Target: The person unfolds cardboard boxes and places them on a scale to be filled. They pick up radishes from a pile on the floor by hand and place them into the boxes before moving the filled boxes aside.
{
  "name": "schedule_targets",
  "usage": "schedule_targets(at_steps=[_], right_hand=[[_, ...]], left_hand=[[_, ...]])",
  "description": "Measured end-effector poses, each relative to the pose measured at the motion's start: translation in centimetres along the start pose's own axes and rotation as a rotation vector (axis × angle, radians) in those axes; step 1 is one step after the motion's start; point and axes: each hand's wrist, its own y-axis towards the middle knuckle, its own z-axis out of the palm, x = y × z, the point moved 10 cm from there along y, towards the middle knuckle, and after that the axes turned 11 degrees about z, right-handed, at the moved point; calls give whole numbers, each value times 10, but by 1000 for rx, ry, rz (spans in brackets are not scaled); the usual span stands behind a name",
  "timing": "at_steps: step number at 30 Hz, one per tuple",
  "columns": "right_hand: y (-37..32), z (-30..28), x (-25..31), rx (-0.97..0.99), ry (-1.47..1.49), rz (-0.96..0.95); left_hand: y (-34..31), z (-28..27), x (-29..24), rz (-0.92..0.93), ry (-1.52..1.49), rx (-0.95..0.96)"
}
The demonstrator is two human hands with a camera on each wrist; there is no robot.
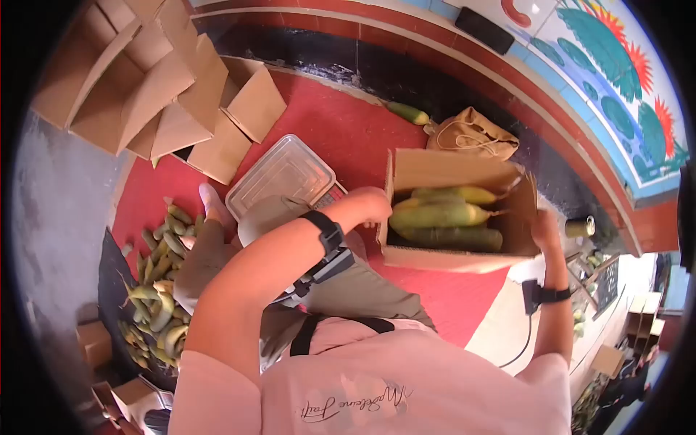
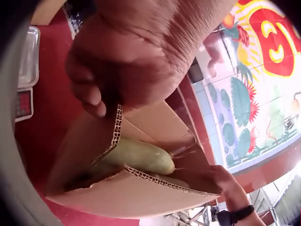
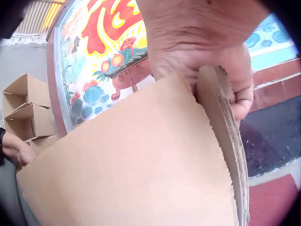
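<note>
An open-topped cardboard box (image 1: pixel 453 258) stands in front of the person, with several long green radishes (image 1: pixel 442 214) lying side by side in it, thin root tails at their paler ends. At the box's left end, my left hand (image 1: pixel 371 206) grips the top edge; in the left wrist view its fingers (image 2: pixel 91 94) curl over the cut cardboard rim. On the opposite end, my right hand (image 1: pixel 547 232) holds the wall's upper edge. The right wrist view has that hand (image 3: pixel 207 66) wrapped over doubled cardboard, the radishes hidden behind the box wall.
A scale with a clear tray (image 1: pixel 283 174) stands left of the box on the red mat (image 1: pixel 341 134). A brown drawstring bag (image 1: pixel 471 136) and one radish (image 1: pixel 407 113) lie behind. Cardboard boxes (image 1: pixel 174 94) are stacked at back left, above a radish pile (image 1: pixel 163 254).
</note>
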Motion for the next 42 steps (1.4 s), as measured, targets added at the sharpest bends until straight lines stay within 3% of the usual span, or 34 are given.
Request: schedule_targets(at_steps=[2, 3, 5, 7, 8, 9, 11, 13, 15, 17, 19, 21, 22, 23, 25, 27, 29, 31, 33, 35, 37, 38, 39, 41, 42], right_hand=[[-10, -1, -21, 18, -51, 56], [-10, 16, -12, 37, -38, 71], [1, 37, -32, 29, -52, 75], [3, 61, -26, 0, -113, -34], [-4, 70, -17, 15, -256, 38], [0, 78, -25, 20, -244, 39], [13, 85, -68, -22, -173, 191], [26, 79, -79, -24, -192, 193], [48, 95, -88, 274, 590, 368], [53, 44, -21, -75, -16, 121], [52, 28, 38, -101, 84, -1], [37, 13, 114, -139, 201, -339], [43, 24, 131, 106, 477, -211], [42, 37, 153, 353, 743, -77], [21, 31, 207, 617, 1157, 38], [37, 38, 245, 557, 1124, -80], [25, 38, 287, 565, 1220, -92], [22, 75, 319, 714, 1281, -47], [30, 138, 333, 723, 1165, 16], [43, 232, 333, 637, 800, -54], [-27, 256, 366, 555, -539, -803], [-30, 330, 326, 555, -539, -800], [-8, 380, 318, 447, -266, -620], [-46, 306, 292, 539, -433, -258], [-54, 301, 283, 548, -441, -247]], left_hand=[[32, 37, 1, 26, -70, 59], [29, 34, 17, -46, -52, 92], [65, 74, 33, -86, -138, 297], [29, 23, -15, 217, -311, 95], [5, 8, -29, 163, -317, 126], [-17, -17, -43, 225, -301, 70], [-55, -68, -52, 388, -435, -162], [-94, -102, -35, 387, -386, -325], [-144, -127, -19, 401, -387, -455], [-196, -139, 4, 347, -442, -582], [-240, -137, 38, 241, -447, -707], [-279, -118, 81, 80, -451, -812], [-296, -104, 108, -15, -442, -867], [-312, -94, 138, -72, -244, -907], [-340, -72, 165, -203, 53, -1006], [-355, -51, 180, -266, 156, -1066], [-368, -32, 208, -505, 480, -1030], [-368, -9, 230, -552, 539, -1044], [-369, 7, 244, -599, 594, -1056], [-370, 18, 252, -626, 581, -1097], [-370, 25, 257, -634, 565, -1099], [-373, 27, 255, -625, 599, -1128], [-378, 30, 254, -619, 630, -1155], [-380, 37, 264, -638, 610, -1137], [-383, 38, 263, -615, 623, -1170]])
